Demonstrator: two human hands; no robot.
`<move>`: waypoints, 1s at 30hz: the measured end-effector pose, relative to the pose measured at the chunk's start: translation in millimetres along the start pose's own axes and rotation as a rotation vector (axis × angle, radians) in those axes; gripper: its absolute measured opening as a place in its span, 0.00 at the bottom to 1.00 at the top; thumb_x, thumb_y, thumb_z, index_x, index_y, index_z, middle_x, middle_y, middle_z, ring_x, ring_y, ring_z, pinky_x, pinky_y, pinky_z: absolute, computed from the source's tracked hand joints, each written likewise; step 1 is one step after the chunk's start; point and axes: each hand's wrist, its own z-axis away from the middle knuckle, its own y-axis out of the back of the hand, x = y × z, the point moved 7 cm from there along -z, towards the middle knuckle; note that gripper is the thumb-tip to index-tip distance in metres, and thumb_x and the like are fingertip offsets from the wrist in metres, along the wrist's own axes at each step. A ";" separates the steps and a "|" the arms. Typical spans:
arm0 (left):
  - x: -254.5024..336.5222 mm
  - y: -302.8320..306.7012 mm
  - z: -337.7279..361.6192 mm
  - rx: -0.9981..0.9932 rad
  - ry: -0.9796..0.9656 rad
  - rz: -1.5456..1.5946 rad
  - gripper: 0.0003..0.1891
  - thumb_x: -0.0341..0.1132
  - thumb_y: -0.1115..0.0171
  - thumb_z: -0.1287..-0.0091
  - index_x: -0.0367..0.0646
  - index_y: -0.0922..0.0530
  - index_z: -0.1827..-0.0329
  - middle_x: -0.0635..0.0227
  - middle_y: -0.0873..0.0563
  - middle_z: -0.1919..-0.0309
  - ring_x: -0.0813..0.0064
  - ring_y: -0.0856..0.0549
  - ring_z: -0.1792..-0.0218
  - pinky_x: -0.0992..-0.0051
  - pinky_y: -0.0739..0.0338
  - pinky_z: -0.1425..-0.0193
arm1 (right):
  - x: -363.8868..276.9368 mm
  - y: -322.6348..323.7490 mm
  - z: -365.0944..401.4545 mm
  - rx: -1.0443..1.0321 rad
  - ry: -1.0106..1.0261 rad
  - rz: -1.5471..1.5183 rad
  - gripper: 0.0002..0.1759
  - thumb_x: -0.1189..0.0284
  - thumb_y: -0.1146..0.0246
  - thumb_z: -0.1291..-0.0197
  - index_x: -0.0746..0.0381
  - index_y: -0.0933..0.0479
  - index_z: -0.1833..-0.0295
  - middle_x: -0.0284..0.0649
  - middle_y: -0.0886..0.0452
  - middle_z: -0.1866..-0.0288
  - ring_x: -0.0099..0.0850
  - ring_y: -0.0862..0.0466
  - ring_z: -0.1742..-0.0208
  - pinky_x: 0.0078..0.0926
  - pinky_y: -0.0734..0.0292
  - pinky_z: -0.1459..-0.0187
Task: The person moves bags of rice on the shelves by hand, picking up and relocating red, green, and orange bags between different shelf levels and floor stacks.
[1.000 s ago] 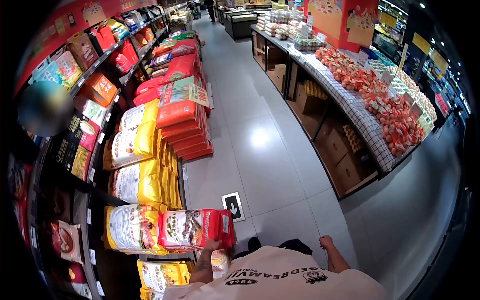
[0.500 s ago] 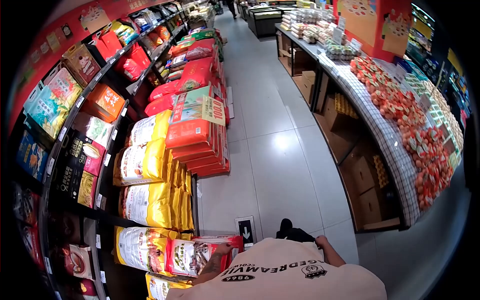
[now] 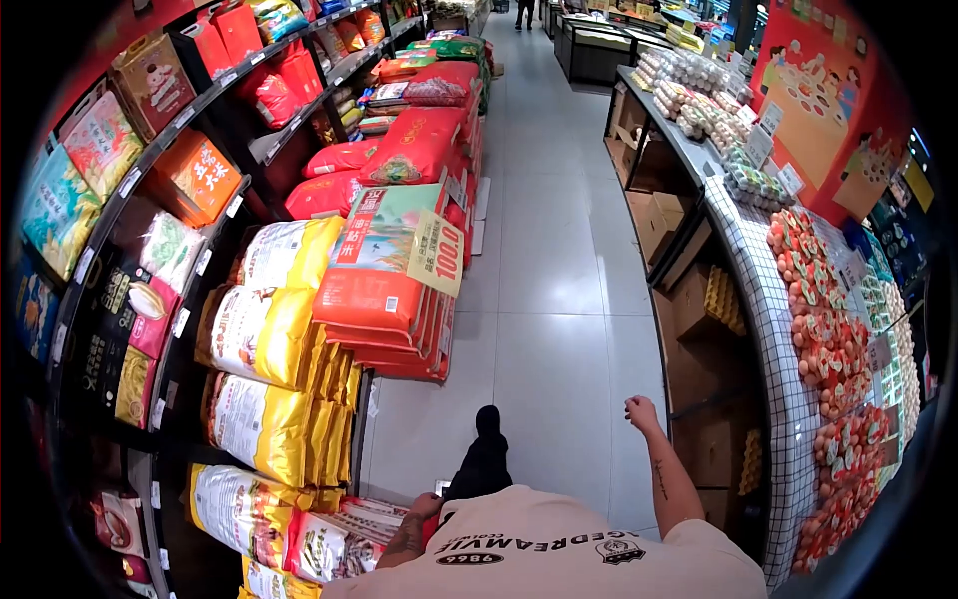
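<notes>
My right hand [image 3: 641,411] is held out over the aisle floor, its fingers curled closed with nothing in them. My left hand [image 3: 428,504] hangs low by my side, loosely closed, just right of the red-and-white bags [image 3: 339,544] stacked at the lower left. Nothing shows in that hand. Beyond those bags rise stacked yellow-and-white bags [image 3: 261,334]. A pile of red rice bags [image 3: 374,299] carries a price sign [image 3: 436,252] at its corner. My dark-clad leg [image 3: 477,464] is stretched forward below me.
Shelves [image 3: 170,165] of packaged goods line the left side. On the right, a long table with a checked cloth [image 3: 763,329] holds netted eggs [image 3: 833,359], with cartons [image 3: 661,225] underneath. Tiled aisle floor [image 3: 549,260] runs between them. Far ahead stands a person [image 3: 525,12].
I have moved forward along the aisle, and the red rice bags are closer. My right hand has swung forward from my side. My leg reaches further ahead.
</notes>
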 end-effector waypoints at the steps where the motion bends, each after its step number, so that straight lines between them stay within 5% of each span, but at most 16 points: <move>1: 21.2 14.7 -20.4 0.081 -0.145 -0.109 0.23 0.53 0.44 0.43 0.43 0.18 0.55 0.53 0.16 0.59 0.57 0.17 0.56 0.64 0.24 0.50 | 2.1 -9.2 -7.7 0.014 -0.023 0.004 0.14 0.67 0.45 0.42 0.68 0.23 0.63 0.41 0.20 0.73 0.29 0.19 0.77 0.25 0.26 0.78; 3: 62.6 44.7 -61.9 -0.009 -0.121 -0.214 0.25 0.53 0.42 0.46 0.44 0.19 0.54 0.52 0.18 0.53 0.54 0.20 0.50 0.64 0.27 0.45 | 53.2 -36.1 -29.7 -0.014 -0.090 0.079 0.14 0.66 0.44 0.42 0.68 0.23 0.67 0.40 0.21 0.77 0.29 0.20 0.80 0.28 0.25 0.80; 5: 107.8 83.1 -91.5 -0.057 -0.077 -0.276 0.24 0.52 0.41 0.47 0.44 0.18 0.54 0.53 0.18 0.52 0.55 0.20 0.49 0.65 0.27 0.44 | 70.2 -55.3 2.1 -0.102 -0.376 0.028 0.13 0.67 0.44 0.43 0.67 0.24 0.63 0.42 0.20 0.72 0.32 0.19 0.77 0.29 0.25 0.80; 7: 170.7 137.5 -135.1 0.030 -0.249 -0.374 0.23 0.49 0.39 0.47 0.45 0.19 0.53 0.54 0.18 0.52 0.57 0.20 0.49 0.65 0.27 0.43 | 96.1 -78.4 22.3 -0.251 -0.620 0.016 0.15 0.64 0.43 0.43 0.66 0.24 0.59 0.45 0.19 0.69 0.37 0.18 0.74 0.34 0.22 0.76; 12: 342.5 304.8 -192.3 0.342 -0.482 -0.111 0.20 0.47 0.41 0.42 0.38 0.19 0.56 0.52 0.16 0.62 0.55 0.17 0.57 0.66 0.24 0.51 | 66.6 -80.0 22.6 -0.198 -0.793 -0.067 0.13 0.66 0.44 0.43 0.68 0.23 0.64 0.45 0.20 0.73 0.35 0.18 0.77 0.33 0.23 0.78; 16: 461.7 388.0 -200.7 0.448 -0.610 0.052 0.18 0.43 0.41 0.39 0.36 0.21 0.57 0.53 0.15 0.65 0.61 0.15 0.60 0.69 0.22 0.55 | 35.0 -83.7 -55.6 -0.105 -0.755 -0.152 0.13 0.68 0.44 0.44 0.68 0.23 0.66 0.44 0.21 0.75 0.35 0.19 0.79 0.32 0.24 0.79; 20: 513.6 400.4 -250.1 0.364 -0.600 0.143 0.18 0.43 0.39 0.40 0.36 0.20 0.56 0.55 0.15 0.66 0.63 0.15 0.62 0.70 0.22 0.56 | 2.3 -100.1 -170.5 -0.153 -0.679 -0.179 0.12 0.68 0.44 0.45 0.67 0.23 0.66 0.42 0.21 0.76 0.34 0.20 0.80 0.31 0.25 0.80; 25: 497.3 361.2 -300.4 0.301 -0.266 -0.232 0.21 0.49 0.42 0.42 0.41 0.20 0.54 0.54 0.16 0.60 0.59 0.16 0.56 0.66 0.23 0.51 | -104.4 -79.3 -336.6 -0.239 -0.535 0.096 0.14 0.67 0.43 0.46 0.68 0.20 0.69 0.42 0.20 0.76 0.34 0.19 0.76 0.34 0.23 0.75; 26: 481.0 346.8 -318.8 0.308 -0.342 -0.265 0.20 0.49 0.42 0.42 0.41 0.20 0.57 0.56 0.15 0.66 0.61 0.15 0.62 0.64 0.21 0.57 | -126.4 -73.2 -372.1 -0.255 -0.492 0.162 0.14 0.66 0.42 0.47 0.68 0.20 0.69 0.43 0.19 0.76 0.34 0.18 0.75 0.35 0.22 0.74; 27: 476.9 332.3 -299.6 -0.004 -0.049 -0.113 0.17 0.47 0.42 0.41 0.43 0.19 0.59 0.59 0.15 0.73 0.64 0.14 0.69 0.65 0.21 0.66 | -142.3 -66.5 -413.8 -0.295 -0.450 0.213 0.16 0.65 0.42 0.46 0.69 0.19 0.66 0.44 0.18 0.74 0.35 0.17 0.74 0.35 0.21 0.73; 28: 490.1 324.6 -287.8 -0.030 -0.178 0.024 0.15 0.44 0.42 0.39 0.41 0.20 0.61 0.61 0.16 0.77 0.69 0.17 0.76 0.66 0.25 0.73 | -136.0 -70.5 -461.6 -0.324 -0.502 0.110 0.16 0.64 0.43 0.46 0.68 0.19 0.65 0.44 0.18 0.73 0.35 0.17 0.74 0.33 0.21 0.74; 30: 503.8 323.7 -289.5 -0.063 -0.115 -0.143 0.14 0.42 0.42 0.39 0.40 0.19 0.60 0.62 0.17 0.78 0.71 0.20 0.79 0.67 0.27 0.74 | -170.1 -52.2 -558.3 -0.320 -0.369 0.141 0.16 0.65 0.44 0.45 0.68 0.21 0.62 0.44 0.18 0.72 0.33 0.17 0.75 0.30 0.23 0.77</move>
